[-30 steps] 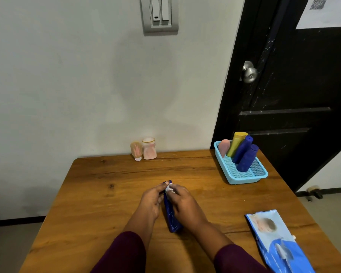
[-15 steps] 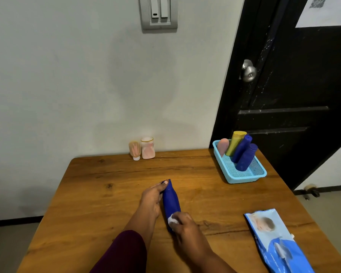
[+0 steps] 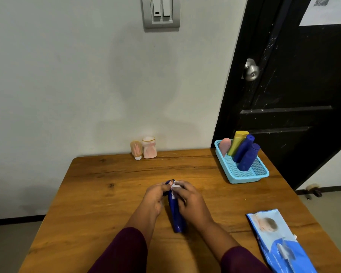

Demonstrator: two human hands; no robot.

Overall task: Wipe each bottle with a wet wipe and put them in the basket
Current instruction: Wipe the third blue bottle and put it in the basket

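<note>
Wiping the blue bottle: it lay mid-worktop, lengthwise, between your hands. Your left hand gripped its far end with fingers curled. Your right hand pinched the wet wipe against that same end. My read: steady with the left, run the wipe full length, roll it to reach the underside.

The basket sat far right with four bottles leaning in it. Two pinkish bottles stood at the far edge by the wall. The wipes pack lay near right. The worktop was wood, with a switch plate above and a dark door on the right.
</note>
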